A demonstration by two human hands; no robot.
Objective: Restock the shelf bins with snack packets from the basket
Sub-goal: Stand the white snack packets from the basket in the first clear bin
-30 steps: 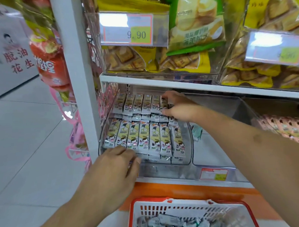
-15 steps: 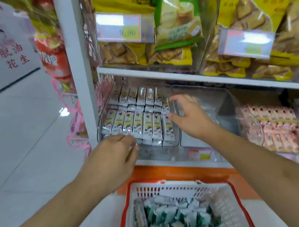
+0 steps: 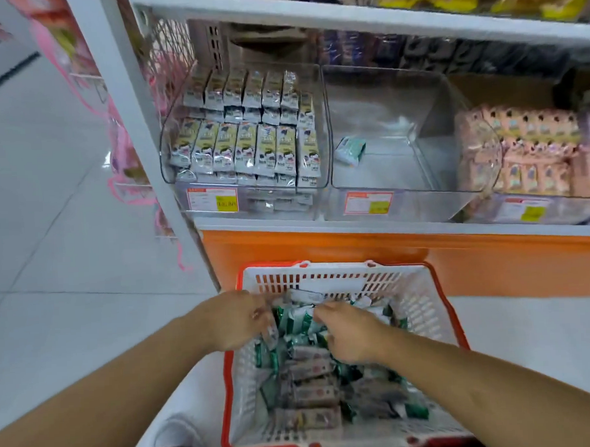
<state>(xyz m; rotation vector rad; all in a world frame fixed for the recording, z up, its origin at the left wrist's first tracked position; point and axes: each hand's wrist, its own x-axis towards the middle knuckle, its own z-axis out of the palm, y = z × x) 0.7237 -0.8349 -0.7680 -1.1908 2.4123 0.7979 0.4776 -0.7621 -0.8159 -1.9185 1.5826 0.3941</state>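
The white basket with a red rim (image 3: 450,318) stands low in front of the shelf, filled with green and grey snack packets (image 3: 310,374). Both of my hands are inside its far end. My left hand (image 3: 237,322) curls its fingers round packets at the upper left of the pile. My right hand (image 3: 354,337) digs into the green packets beside it, fingertips hidden among them. On the shelf above, the left clear bin (image 3: 322,185) is packed with yellow-white packets (image 3: 246,144). The middle clear bin (image 3: 403,178) holds a single green packet (image 3: 349,150).
A third bin at the right holds pink packets (image 3: 527,152). Price tags (image 3: 368,202) sit on the bin fronts. An orange base panel (image 3: 321,245) runs under the shelf. A white upright post (image 3: 137,128) and pink hanging goods (image 3: 125,153) stand at the left beside tiled floor.
Both hands have dropped from the shelf bins down into the basket. The view has tilted downward with them, bringing the whole basket into sight.
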